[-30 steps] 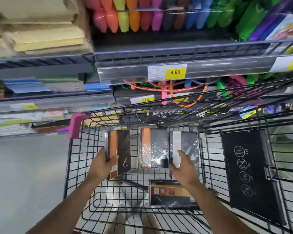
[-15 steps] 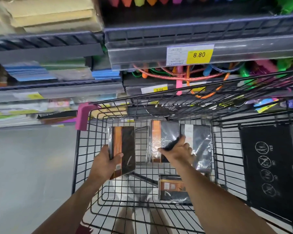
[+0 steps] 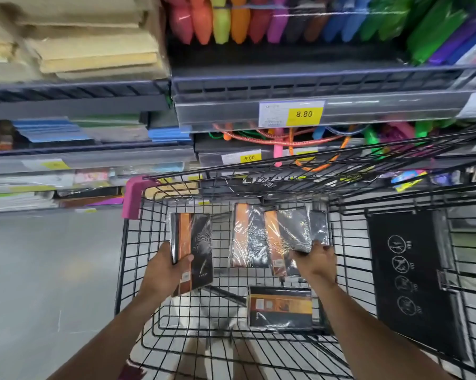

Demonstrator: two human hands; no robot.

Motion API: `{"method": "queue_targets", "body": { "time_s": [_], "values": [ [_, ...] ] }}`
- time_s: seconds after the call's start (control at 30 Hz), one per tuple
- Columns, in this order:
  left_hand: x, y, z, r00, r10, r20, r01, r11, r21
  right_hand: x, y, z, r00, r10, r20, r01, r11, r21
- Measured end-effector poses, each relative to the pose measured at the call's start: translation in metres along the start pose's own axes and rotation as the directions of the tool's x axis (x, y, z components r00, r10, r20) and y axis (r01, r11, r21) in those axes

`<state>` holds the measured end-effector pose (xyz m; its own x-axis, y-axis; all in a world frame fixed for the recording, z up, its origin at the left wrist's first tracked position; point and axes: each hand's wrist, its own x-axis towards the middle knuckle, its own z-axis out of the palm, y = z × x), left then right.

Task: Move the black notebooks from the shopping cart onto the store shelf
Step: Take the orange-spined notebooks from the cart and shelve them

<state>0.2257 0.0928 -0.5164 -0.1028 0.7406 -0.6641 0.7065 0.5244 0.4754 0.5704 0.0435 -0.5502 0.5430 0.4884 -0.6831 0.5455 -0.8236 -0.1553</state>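
My left hand [image 3: 168, 272] holds a shrink-wrapped black notebook with an orange band [image 3: 194, 242] upright over the left side of the black wire shopping cart [image 3: 129, 256]. My right hand [image 3: 317, 260] grips the lower edge of another wrapped black notebook [image 3: 287, 237], tilted up off the cart's far wall. A third notebook [image 3: 246, 237] leans against that wall between them, and a dark one [image 3: 320, 226] shows behind my right hand. One more [image 3: 280, 308] lies flat on the cart floor.
Grey store shelves [image 3: 313, 89] rise just beyond the cart, with an 8.80 price tag [image 3: 291, 113], coloured pouches above, cords below and paper stacks [image 3: 94, 50] at left. A black warning panel [image 3: 412, 275] covers the cart's right side. A pink corner bumper [image 3: 134, 196] caps the cart.
My right hand went from the right notebook to the middle one, then back right, and now lifts an orange-banded notebook off the far wall. The left hand still holds its notebook.
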Motion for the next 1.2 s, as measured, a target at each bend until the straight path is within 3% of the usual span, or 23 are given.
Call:
{"method": "queue_targets", "body": {
  "time_s": [0.13, 0.37, 0.53, 0.67, 1.03, 1.2],
  "values": [
    [-0.016, 0.016, -0.008, 0.999, 0.038, 0.022, -0.039, 0.999, 0.024, -0.019, 0.002, -0.033, 0.995, -0.075, 0.064, 0.058, 0.97, 0.235],
    [-0.057, 0.06, -0.032, 0.993, 0.103, 0.057, -0.103, 0.995, 0.001, -0.047, 0.018, -0.068, 0.985, -0.154, 0.082, 0.118, 0.934, 0.337],
    [-0.093, 0.093, -0.061, 0.987, 0.159, 0.014, -0.158, 0.985, -0.071, -0.107, -0.014, -0.125, 0.978, -0.2, 0.058, 0.137, 0.826, 0.546],
    [-0.121, 0.108, -0.089, 0.974, 0.217, -0.065, -0.224, 0.964, -0.145, -0.14, -0.031, -0.154, 0.95, -0.313, 0.01, 0.239, 0.745, 0.622],
    [-0.205, 0.088, -0.188, 0.93, 0.24, -0.277, -0.335, 0.864, -0.377, -0.234, -0.088, -0.188, 0.833, -0.545, -0.1, 0.509, 0.682, 0.525],
    [-0.249, 0.045, -0.234, 0.906, 0.21, -0.367, -0.388, 0.756, -0.527, -0.29, -0.121, -0.175, 0.761, -0.64, -0.104, 0.598, 0.63, 0.495]
  ]
}}
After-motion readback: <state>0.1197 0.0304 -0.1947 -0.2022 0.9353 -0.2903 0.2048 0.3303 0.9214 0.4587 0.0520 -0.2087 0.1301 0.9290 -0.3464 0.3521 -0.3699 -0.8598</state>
